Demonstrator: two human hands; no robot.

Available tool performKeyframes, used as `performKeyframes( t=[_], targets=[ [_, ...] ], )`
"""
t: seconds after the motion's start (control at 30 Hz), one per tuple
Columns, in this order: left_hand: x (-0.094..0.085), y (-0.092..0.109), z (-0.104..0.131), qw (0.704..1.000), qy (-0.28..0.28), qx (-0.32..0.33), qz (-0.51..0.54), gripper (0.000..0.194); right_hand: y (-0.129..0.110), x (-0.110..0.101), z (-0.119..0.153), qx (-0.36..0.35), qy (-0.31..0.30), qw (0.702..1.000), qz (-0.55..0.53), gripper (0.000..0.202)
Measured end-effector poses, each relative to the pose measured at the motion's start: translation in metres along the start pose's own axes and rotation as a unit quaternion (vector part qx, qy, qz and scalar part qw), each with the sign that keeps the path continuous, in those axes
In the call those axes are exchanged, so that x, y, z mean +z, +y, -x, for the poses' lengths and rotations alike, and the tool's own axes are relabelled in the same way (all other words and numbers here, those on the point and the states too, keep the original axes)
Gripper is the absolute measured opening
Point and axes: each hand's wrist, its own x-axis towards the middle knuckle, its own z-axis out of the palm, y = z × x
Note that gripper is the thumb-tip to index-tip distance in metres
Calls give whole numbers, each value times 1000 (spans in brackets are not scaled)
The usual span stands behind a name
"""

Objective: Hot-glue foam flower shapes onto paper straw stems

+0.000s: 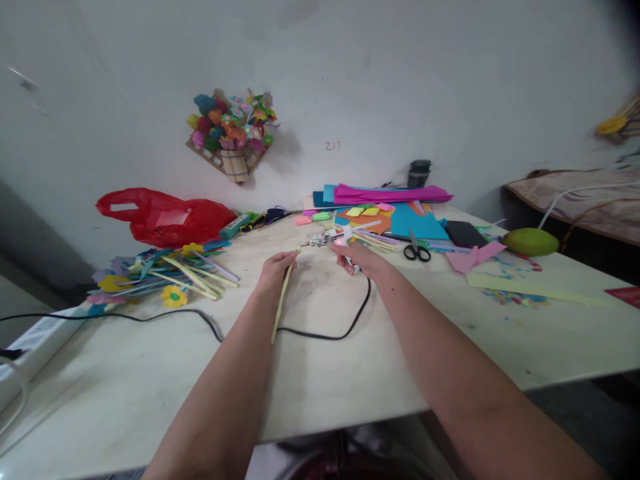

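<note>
In the middle of the table (pixel 330 380), we are pinching a yellow strip (pixel 283 303) near its far end with our left hand (pixel 278 265); it is running near to far. Our right hand (pixel 356 257) is gripping a glue gun (pixel 321 240), pointing left, just beside that end.

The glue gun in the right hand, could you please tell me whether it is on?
On, it seems: a small reddish light glows on the glue gun held in the right hand. Its heat cannot be seen.
</note>
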Motion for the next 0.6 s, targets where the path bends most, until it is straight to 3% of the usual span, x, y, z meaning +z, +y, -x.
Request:
performKeyframes(
  t=[0.4,0.6],
  targets=[
    [-1,1,0,999,17,11,29,33,-4,1,5,-1,-14,1000,17,43],
    [-3,0,-3,998,14,10,62,35,7,0,-9,2,59,997,51,38]
  ],
)
